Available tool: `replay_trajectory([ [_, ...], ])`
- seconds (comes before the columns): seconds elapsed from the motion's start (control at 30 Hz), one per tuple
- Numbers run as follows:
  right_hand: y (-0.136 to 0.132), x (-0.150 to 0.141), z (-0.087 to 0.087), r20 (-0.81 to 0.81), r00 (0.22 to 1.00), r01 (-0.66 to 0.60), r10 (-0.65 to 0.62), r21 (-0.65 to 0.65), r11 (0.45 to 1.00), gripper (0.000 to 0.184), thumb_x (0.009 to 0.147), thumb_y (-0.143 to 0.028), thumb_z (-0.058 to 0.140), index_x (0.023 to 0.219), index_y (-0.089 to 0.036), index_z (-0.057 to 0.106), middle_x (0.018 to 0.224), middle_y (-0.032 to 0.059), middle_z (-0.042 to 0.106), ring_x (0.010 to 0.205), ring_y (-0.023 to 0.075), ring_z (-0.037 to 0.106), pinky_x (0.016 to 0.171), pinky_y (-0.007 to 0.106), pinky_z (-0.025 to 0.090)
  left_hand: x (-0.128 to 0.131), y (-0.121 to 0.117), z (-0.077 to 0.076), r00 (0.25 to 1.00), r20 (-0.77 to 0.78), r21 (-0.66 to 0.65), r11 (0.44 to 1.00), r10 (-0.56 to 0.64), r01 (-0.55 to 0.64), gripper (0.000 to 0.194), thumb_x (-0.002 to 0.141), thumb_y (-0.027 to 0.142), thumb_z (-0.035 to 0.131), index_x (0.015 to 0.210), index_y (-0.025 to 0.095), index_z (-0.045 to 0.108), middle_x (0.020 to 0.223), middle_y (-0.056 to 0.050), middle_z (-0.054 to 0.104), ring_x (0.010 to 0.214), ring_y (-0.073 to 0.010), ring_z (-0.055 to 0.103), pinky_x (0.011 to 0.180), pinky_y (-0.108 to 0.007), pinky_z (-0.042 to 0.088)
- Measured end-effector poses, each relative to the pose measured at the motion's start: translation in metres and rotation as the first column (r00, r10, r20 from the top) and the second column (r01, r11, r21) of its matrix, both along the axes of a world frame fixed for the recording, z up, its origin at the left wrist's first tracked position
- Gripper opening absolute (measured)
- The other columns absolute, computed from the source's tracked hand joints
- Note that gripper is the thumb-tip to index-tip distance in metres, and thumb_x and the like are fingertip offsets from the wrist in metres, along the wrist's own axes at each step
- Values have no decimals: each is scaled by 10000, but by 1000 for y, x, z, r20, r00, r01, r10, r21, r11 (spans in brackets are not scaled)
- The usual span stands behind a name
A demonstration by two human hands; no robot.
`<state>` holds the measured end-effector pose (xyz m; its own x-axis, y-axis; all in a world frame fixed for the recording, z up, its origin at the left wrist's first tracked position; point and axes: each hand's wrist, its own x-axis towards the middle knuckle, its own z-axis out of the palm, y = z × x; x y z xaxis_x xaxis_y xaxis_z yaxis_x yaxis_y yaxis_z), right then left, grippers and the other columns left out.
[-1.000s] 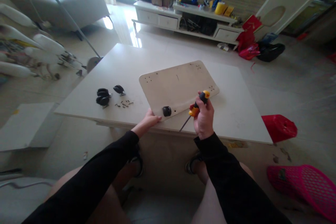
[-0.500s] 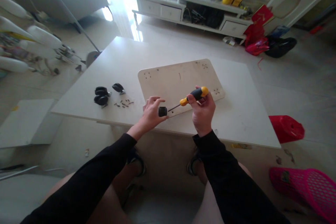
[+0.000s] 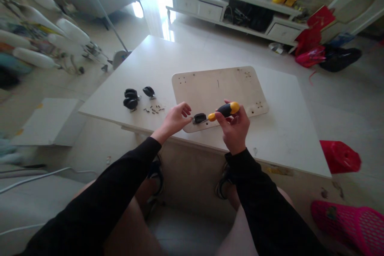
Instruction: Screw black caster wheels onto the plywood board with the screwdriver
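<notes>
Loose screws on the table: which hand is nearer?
Left. The left hand is just right of the screws; the right hand is farther right, holding the screwdriver.

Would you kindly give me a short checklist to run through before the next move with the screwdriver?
1. Screwdriver held in the right hand: ok.
2. Board lying on the table: ok.
3. Black caster at the board's near left corner: ok.
4. Screwdriver tip seated in a screw: cannot tell, too small to make out beside the caster.
5. Left hand steadying the caster: cannot tell, fingers are close but contact is unclear.
6. Loose screws grouped together: ok, on the table left of the board.
</notes>
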<state>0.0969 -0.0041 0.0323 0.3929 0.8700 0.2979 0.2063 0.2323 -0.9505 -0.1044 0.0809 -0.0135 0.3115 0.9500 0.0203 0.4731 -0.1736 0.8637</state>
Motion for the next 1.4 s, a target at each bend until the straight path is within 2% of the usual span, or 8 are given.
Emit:
replay_trajectory([
  [0.17,-6,-5,-8,91,991,-100,96,45,994,495,806,-416,911,1254,-308,729,1185,25,763,1012,167,767,771,279,659,5,4,9,1000,10,-22,1000,-10,10,129,779,114,722,877,185,677,847,-35,748,746,-165,668,707,-297,527],
  [0.37,-6,-10,-12,169,974,-164,153,52,985,472,832,-374,891,1274,-334,730,1127,16,754,1019,184,766,841,337,678,-1,8,5,998,-56,2,1000,-31,31,144,800,100,687,915,180,718,876,-44,757,757,-175,671,700,-301,525],
  [0.5,-5,-10,-15,257,958,-157,127,100,982,468,843,-365,881,1282,-337,720,1137,22,756,1012,196,770,867,371,672,-3,6,1,983,-82,85,982,-162,169,414,772,123,745,1178,205,763,1135,-75,778,976,-229,715,887,-361,583],
  [0.6,-6,-9,-16,334,941,-117,62,148,982,462,826,-416,890,1245,-310,725,1124,43,777,982,219,775,851,399,661,0,2,0,947,-101,150,936,-305,317,565,788,110,760,1336,249,741,1322,-91,749,1236,-282,679,1114,-430,529],
  [0.67,-6,-8,-16,353,936,-76,12,167,983,467,806,-450,901,1210,-291,729,1116,52,784,969,229,776,825,400,651,3,-1,2,929,-139,155,919,-342,362,497,845,137,756,1329,253,748,1334,-102,749,1299,-306,655,1158,-462,495],
  [0.77,-5,-8,-16,340,939,-14,-44,167,986,454,809,-456,897,1192,-279,727,1111,46,782,936,209,761,791,369,628,8,-6,7,912,-216,141,914,-348,381,367,914,189,744,1277,243,753,1314,-115,751,1283,-320,665,1120,-466,502],
  [0.97,-3,-6,-14,327,941,32,-83,159,987,422,832,-465,873,1166,-256,723,1104,40,776,909,168,722,703,296,562,15,-7,12,912,-255,163,916,-321,367,218,931,188,756,1149,197,764,1195,-135,753,1211,-328,683,1092,-464,496],
  [1.4,-4,-3,-11,292,953,42,-83,141,989,407,819,-428,888,1154,-264,725,1076,21,765,913,163,721,735,296,571,17,-8,8,923,-251,186,921,-293,343,188,924,196,768,1110,187,744,1130,-130,746,1153,-323,675,1057,-453,509],
])
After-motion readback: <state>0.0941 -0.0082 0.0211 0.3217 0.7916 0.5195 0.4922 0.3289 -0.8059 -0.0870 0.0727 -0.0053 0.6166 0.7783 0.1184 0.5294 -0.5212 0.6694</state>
